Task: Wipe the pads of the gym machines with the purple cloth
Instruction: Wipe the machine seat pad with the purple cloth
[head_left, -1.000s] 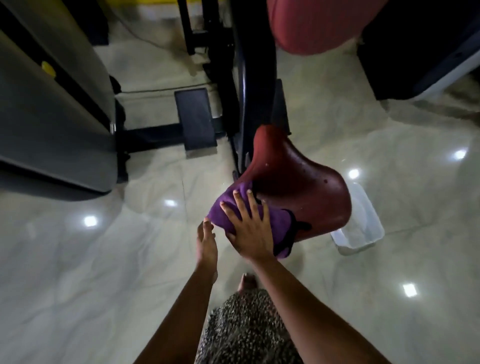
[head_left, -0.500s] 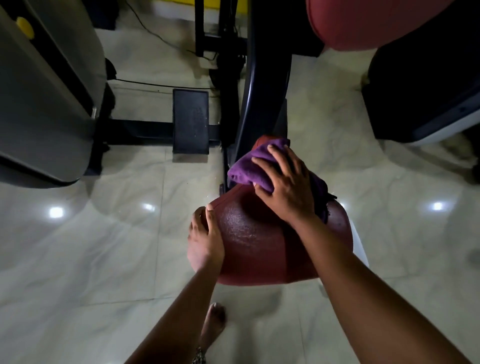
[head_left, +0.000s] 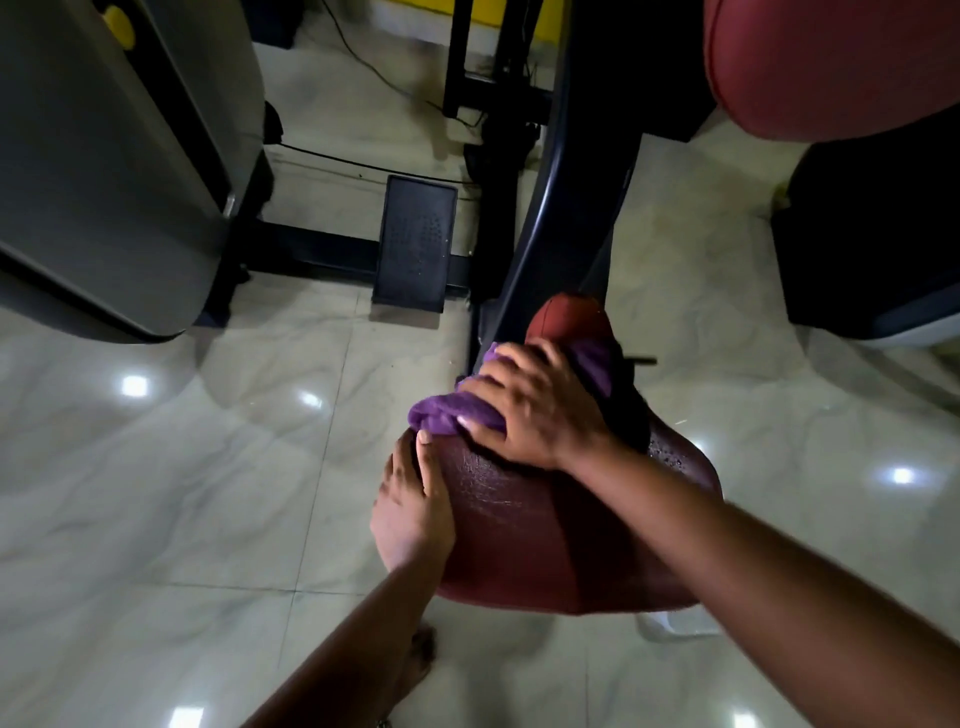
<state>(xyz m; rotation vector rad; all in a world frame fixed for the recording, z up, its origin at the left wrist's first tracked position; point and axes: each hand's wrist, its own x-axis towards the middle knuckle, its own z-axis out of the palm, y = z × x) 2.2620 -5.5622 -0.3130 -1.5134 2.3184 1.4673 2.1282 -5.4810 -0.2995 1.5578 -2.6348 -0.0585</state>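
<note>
Cloth bunched under curled right hand

Purple cloth, dark-red seat pad

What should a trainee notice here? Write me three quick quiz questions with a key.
1. True or false: the left hand holds the cloth.
2. The right hand holds the cloth against: A the red seat; B a dumbbell; C a mirror.
3. Fill in: the left hand rests on the seat's ____ edge.
Key: 1 false; 2 A; 3 left.
</note>
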